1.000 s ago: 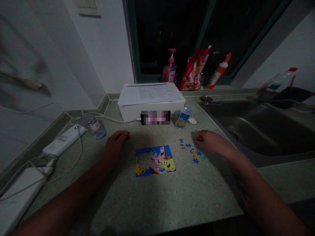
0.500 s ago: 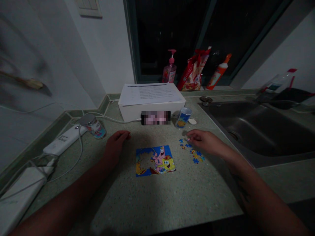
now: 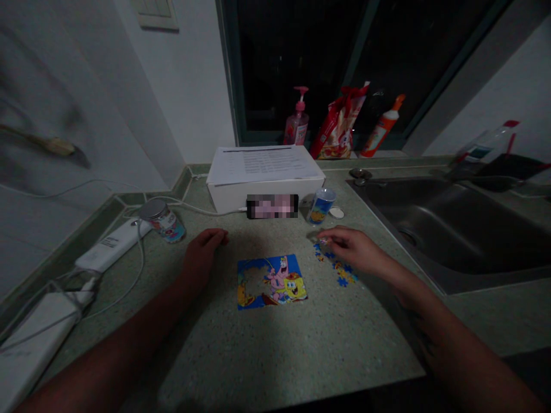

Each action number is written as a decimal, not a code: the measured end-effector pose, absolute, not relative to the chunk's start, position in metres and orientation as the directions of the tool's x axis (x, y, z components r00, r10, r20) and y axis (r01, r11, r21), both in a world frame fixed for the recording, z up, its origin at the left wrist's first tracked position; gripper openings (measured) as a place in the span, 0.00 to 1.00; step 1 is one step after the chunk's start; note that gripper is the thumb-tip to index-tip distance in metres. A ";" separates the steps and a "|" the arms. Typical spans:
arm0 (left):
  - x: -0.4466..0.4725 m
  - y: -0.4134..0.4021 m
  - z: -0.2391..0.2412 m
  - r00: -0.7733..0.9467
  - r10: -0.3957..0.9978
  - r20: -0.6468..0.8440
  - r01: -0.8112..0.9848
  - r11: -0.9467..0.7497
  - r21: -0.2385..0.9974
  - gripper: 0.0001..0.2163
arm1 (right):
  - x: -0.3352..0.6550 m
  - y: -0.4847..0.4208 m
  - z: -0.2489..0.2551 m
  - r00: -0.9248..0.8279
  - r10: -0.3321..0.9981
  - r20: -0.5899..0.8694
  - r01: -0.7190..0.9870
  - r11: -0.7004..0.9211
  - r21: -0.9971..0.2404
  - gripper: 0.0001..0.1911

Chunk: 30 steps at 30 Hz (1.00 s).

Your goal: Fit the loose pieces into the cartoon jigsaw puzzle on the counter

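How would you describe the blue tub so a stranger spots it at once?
Start at the steel sink; left of it sits a white box. The blue tub stands at the box's right front corner, by a white round lid, unlike the silver-topped tin far left.

I log a white box [image 3: 228, 199] at 12 o'clock on the countertop [image 3: 279, 344], with a printed sheet [image 3: 262, 160] on top. Small cup [image 3: 321, 205] and white lid [image 3: 336, 212] at 1 o'clock. Tin can [image 3: 162, 219] and white power strip [image 3: 109, 246] at 10. Steel sink [image 3: 451, 229] at 3. On the sill, 12 to 1: pink pump bottle [image 3: 297, 123], red bag [image 3: 340, 126], orange-capped bottle [image 3: 381, 129].
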<state>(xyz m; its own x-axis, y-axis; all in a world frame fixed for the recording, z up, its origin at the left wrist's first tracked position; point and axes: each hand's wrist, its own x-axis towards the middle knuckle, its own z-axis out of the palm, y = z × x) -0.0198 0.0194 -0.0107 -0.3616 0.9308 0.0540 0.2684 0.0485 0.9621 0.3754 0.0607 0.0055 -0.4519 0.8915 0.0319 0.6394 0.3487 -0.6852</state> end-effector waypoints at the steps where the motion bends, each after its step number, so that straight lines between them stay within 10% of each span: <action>1: -0.020 0.019 -0.011 -0.365 0.929 0.055 0.265 0.047 0.963 0.14 | 0.375 0.061 0.007 -0.452 0.891 0.045 0.637 0.358 -0.682 0.16; 17: -0.020 0.018 -0.012 -0.361 0.930 0.065 0.269 0.037 0.963 0.13 | 0.357 0.051 0.007 -0.491 0.867 0.085 0.635 0.423 -0.647 0.17; 30: -0.021 0.020 -0.013 -0.364 0.930 0.057 0.266 0.045 0.963 0.13 | 0.354 0.053 -0.003 -0.373 0.918 0.134 0.429 0.299 -0.853 0.10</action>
